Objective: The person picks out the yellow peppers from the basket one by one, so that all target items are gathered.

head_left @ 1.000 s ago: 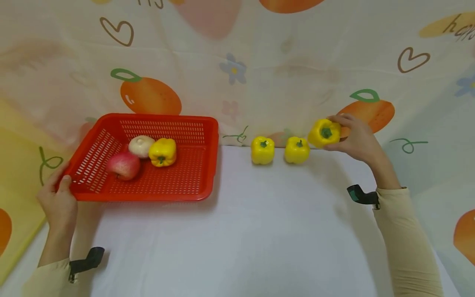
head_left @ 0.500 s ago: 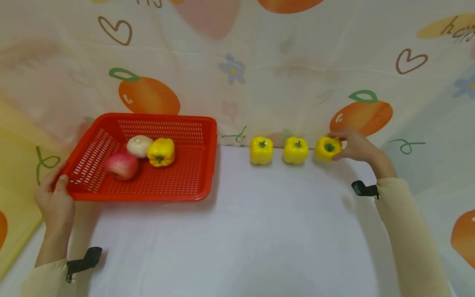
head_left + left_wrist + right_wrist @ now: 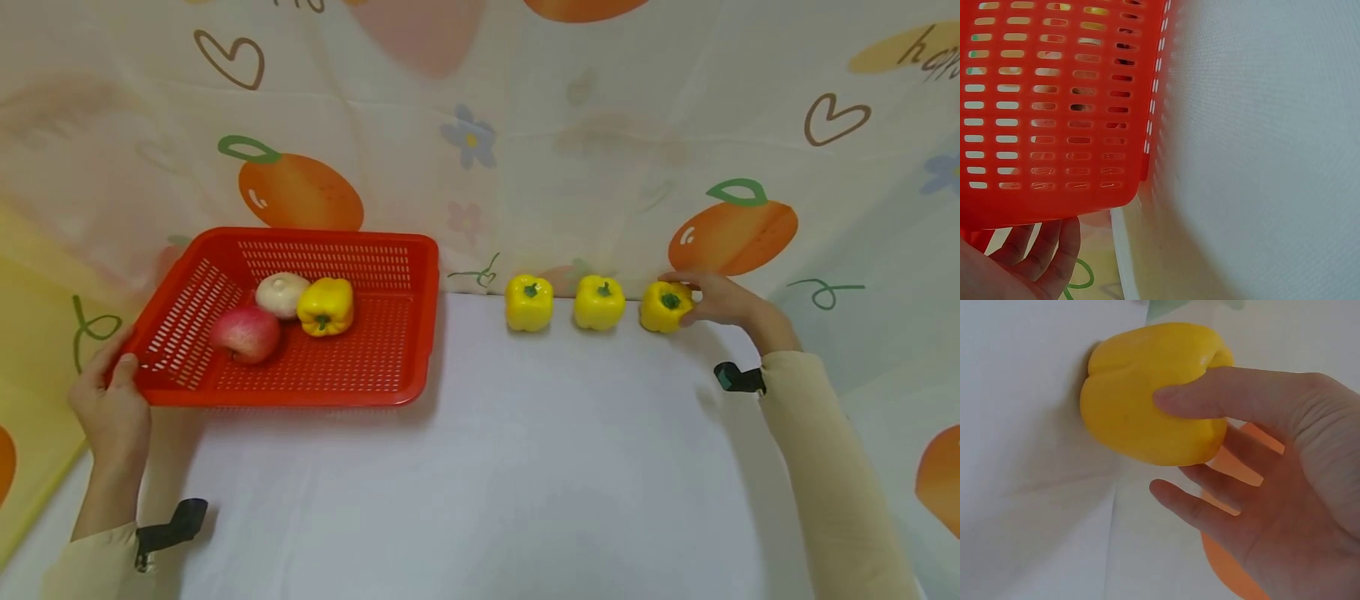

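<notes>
My right hand [image 3: 723, 302] holds a yellow bell pepper [image 3: 663, 308] at the back of the table, thumb on one side and fingers behind it. In the right wrist view the pepper [image 3: 1147, 400] meets the white surface. To its left stand two more yellow bell peppers, one nearby [image 3: 599, 303] and one farther along [image 3: 528, 304], forming a row. My left hand [image 3: 112, 408] grips the front left corner of a red plastic basket [image 3: 315, 398]. Inside the basket lie a red apple [image 3: 246, 335], a white onion-like bulb [image 3: 282, 295] and a yellow bell pepper [image 3: 326, 307].
A white cloth [image 3: 465, 492] covers the table. Behind it rises a fruit-patterned cloth backdrop [image 3: 562, 167], close to the peppers and the basket's back rim. A yellow patch of cloth [image 3: 37, 333] borders the left side.
My right hand has lowered the bell pepper from above onto the table, at the right end of the row. My left hand and the basket have stayed in place.
</notes>
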Motion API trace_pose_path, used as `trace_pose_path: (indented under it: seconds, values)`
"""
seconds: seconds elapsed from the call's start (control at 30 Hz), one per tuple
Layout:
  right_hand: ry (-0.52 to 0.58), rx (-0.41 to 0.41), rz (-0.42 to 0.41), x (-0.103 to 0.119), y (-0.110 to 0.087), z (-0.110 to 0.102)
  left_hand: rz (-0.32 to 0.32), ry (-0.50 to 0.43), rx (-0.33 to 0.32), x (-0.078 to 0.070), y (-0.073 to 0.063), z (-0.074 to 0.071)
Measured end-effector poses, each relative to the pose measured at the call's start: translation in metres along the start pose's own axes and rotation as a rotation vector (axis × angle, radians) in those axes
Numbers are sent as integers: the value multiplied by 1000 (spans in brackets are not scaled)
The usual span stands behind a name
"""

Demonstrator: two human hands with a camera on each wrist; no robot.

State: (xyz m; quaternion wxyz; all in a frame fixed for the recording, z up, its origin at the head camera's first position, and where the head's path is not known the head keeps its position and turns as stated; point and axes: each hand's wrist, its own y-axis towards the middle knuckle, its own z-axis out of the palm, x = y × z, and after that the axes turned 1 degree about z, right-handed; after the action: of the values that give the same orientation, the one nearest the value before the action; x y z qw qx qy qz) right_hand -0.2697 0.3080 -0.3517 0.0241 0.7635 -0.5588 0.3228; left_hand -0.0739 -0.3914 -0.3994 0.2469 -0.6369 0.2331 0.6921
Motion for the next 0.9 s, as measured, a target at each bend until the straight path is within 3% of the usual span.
trace_pose_path:
  seconds: [0.17,0.4,0.67,0.9]
  values:
    - [-18,13,4,4,-3,-3,5,0,-5,0,0,0]
    - [-33,-47,-64,23,-13,-16,-20,-2,-5,-2,0,-1]
    - [-138,-148,-193,67,-26,-9,-55,43,-10,-5,0,0]
    - [-238,-189,-294,106,-26,8,-39,65,11,-5,-1,-2]
